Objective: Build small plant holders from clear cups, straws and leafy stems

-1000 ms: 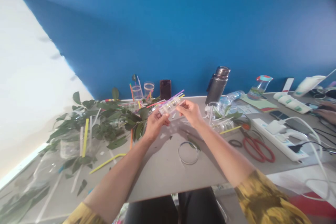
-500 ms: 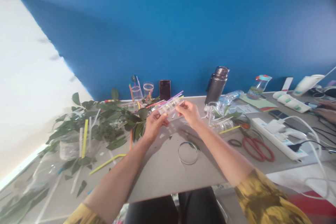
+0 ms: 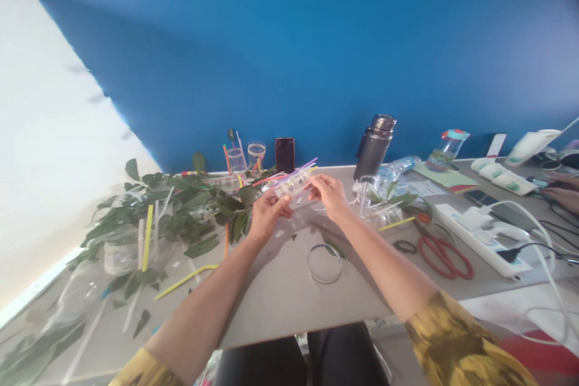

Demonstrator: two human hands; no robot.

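Observation:
A clear plastic piece with purple, yellow and pale drinking straws point(image 3: 295, 181) along it is held up at a slant above the middle of the table. My left hand point(image 3: 269, 213) is closed on its lower left end, thumb on the near side. At the other end, my right hand point(image 3: 329, 196) pinches with thumb and forefinger at a pale, see-through straw along the near edge. Its fingertips partly cover that spot. Below both hands, a coil of thin wire point(image 3: 324, 263) lies on the table next to a leaf.
Leafy twigs point(image 3: 181, 217), loose straws and clear plastic cover the left side. A phone point(image 3: 284, 154) and a dark flask point(image 3: 375, 148) stand by the blue wall. To the right lie red-handled scissors point(image 3: 446, 257) and a power strip point(image 3: 479, 241) with cables. Another person's hand point(image 3: 565, 196) shows far right.
My right hand has shifted very slightly along the held piece. My left hand keeps its hold, and the things on the table stay put.

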